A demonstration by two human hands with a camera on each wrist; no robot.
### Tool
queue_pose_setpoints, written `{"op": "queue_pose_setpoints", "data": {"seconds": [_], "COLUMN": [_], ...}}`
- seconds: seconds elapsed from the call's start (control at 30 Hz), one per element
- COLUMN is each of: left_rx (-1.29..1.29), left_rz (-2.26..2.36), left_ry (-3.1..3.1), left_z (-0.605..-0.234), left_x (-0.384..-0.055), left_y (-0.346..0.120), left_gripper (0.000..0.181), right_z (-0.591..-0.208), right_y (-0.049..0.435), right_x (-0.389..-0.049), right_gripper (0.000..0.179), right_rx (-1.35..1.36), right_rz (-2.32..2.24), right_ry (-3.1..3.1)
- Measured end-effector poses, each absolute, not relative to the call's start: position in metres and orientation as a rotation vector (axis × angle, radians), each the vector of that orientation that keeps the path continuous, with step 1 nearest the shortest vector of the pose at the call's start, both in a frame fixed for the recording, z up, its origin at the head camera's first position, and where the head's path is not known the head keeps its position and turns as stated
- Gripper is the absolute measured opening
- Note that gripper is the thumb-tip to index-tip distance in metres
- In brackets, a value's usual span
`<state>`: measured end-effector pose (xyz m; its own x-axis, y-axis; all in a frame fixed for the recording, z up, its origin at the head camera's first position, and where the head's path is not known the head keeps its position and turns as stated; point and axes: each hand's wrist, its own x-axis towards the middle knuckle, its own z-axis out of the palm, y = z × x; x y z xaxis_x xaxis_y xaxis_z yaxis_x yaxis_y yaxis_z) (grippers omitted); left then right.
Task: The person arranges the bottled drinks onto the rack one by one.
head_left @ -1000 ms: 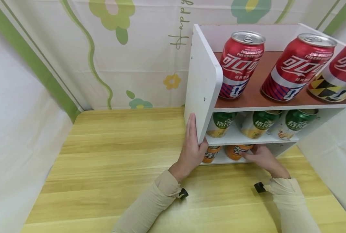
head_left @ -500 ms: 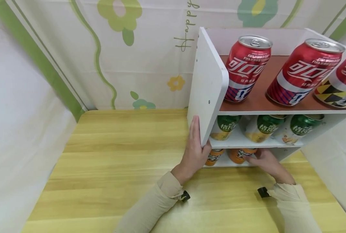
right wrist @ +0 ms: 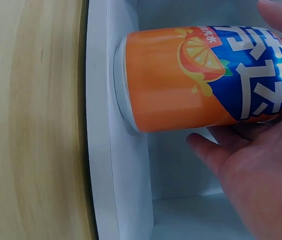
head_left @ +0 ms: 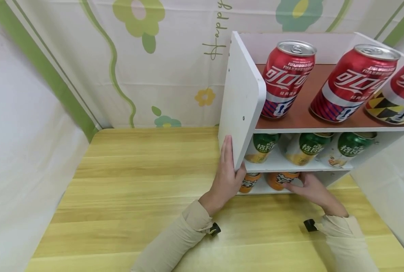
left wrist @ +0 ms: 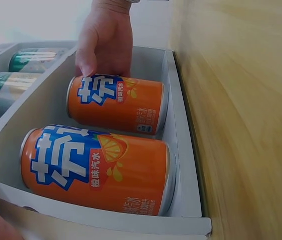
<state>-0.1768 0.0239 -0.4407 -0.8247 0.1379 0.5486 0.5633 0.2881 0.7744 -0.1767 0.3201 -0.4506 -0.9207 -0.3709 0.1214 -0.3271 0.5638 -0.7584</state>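
My left hand [head_left: 224, 179] holds the left side panel of a small white shelf [head_left: 239, 98], fingers along its outer face and thumb round the front edge. Within the bottom compartment, my right hand [head_left: 312, 190] grips an orange soda can [head_left: 275, 180] from its right side. The right wrist view has this soda can [right wrist: 180, 80] between the thumb and the other fingers, its base by the shelf's front lip. To its left stands another orange soda can [head_left: 249, 183], nearest in the left wrist view. Both cans are upright, labels facing out.
Green-topped cans [head_left: 312, 149] stand in a row on the middle level. Large red cola cans [head_left: 355, 83] line the brown top level, the rightmost cut off by the frame. The shelf stands on a wooden table [head_left: 137, 189] before a flowered curtain [head_left: 175, 68].
The head view has shifted, so the shelf appears slightly lower and further right than a second ago. My left hand stays on the panel; my right hand barely moves at the orange can.
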Motion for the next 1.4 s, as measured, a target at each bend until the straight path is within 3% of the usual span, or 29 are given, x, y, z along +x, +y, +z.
{"op": "queue_pose_setpoints", "data": {"seconds": [0.8,1.13,1.4], "left_rx": [-0.655,-0.616,-0.497], "left_rz": [-1.526,-1.446,-1.080], "left_ry": [-2.212,-2.329,-2.621], "left_z": [-0.439,-0.431,-0.426], "left_x": [-0.177,-0.172,-0.149], "left_y": [0.019,0.015,0.003], "left_gripper": [0.086,0.085,0.095], "right_z": [-0.453,-0.442,-0.438], "right_y": [0.330,0.333,0.321], "right_x": [-0.170,-0.141,-0.126], "right_gripper": [0.079,0.087,0.101], "right_rx": [-0.829,-0.560,-0.718], "right_rz": [-1.474,-1.252,-1.001], "right_ry": [2.737,2.858,3.021]}}
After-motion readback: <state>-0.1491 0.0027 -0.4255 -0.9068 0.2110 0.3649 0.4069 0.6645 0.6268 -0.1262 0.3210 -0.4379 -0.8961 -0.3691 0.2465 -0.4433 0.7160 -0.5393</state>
